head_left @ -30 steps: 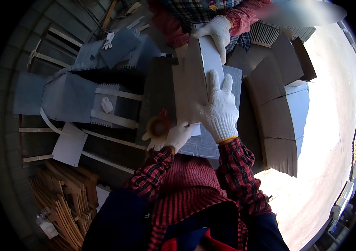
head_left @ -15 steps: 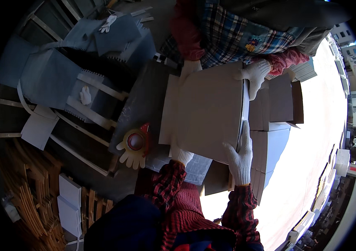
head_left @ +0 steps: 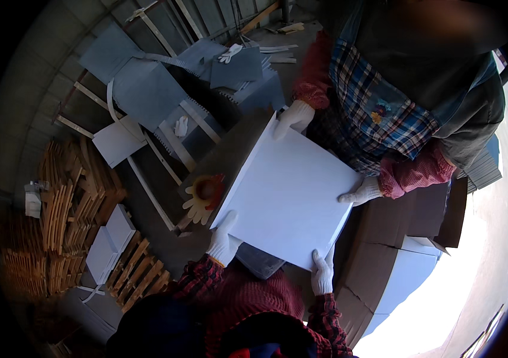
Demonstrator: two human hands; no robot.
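A large white square board (head_left: pixel 289 191) lies flat between me and a co-worker across from me. My left hand (head_left: pixel 223 241), in a white knit glove, grips its near left corner. At the near right corner my right hand (head_left: pixel 322 273), gloved alike, is closed on the edge with the thumb on top. The co-worker's gloved hands (head_left: pixel 294 119) hold the far left corner and the right side. Beneath the board, part of a dark work surface (head_left: pixel 230 146) shows. To the left of the board sit a tape roll with a red holder (head_left: pixel 211 190) and a pale yellow glove (head_left: pixel 196 209).
Cardboard boxes (head_left: pixel 379 244) stand to the right. Grey-blue sheets (head_left: pixel 149 89) and white gloves (head_left: pixel 230 53) lie on racks at the far left. Wooden pallets (head_left: pixel 66 209) are stacked at the left, with white panels (head_left: pixel 110 244) beside them.
The board has turned and its bright white top now shows. My left hand has come out from under it to the left corner. My view has swung, with the co-worker now further right.
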